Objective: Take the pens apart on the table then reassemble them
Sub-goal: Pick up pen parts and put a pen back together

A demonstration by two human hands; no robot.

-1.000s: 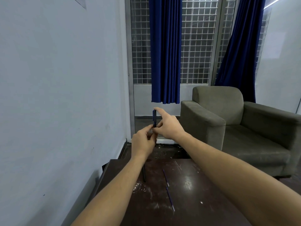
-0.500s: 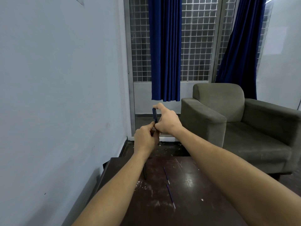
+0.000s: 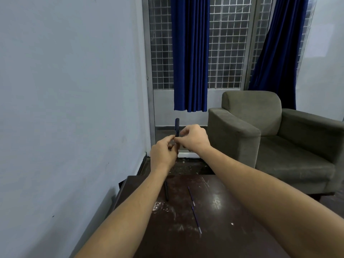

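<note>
Pinching a dark blue pen between them, both hands meet in the air beyond the far edge of the table. The pen stands upright: its upper part rises clear above the fingers, its lower part is hidden inside the grip. The right hand closes on it from the right with thumb and fingers curled; the left hand clasps it from below and to the left, fingertips touching the right hand's. On the tabletop lie a dark pen barrel, beside the left forearm, and two thin refills, one farther away and one closer, end to end, well apart from the hands. The wall runs close along the left; an armchair stands to the right, with bare floor between. Both forearms stretch forward over the table, converging.
</note>
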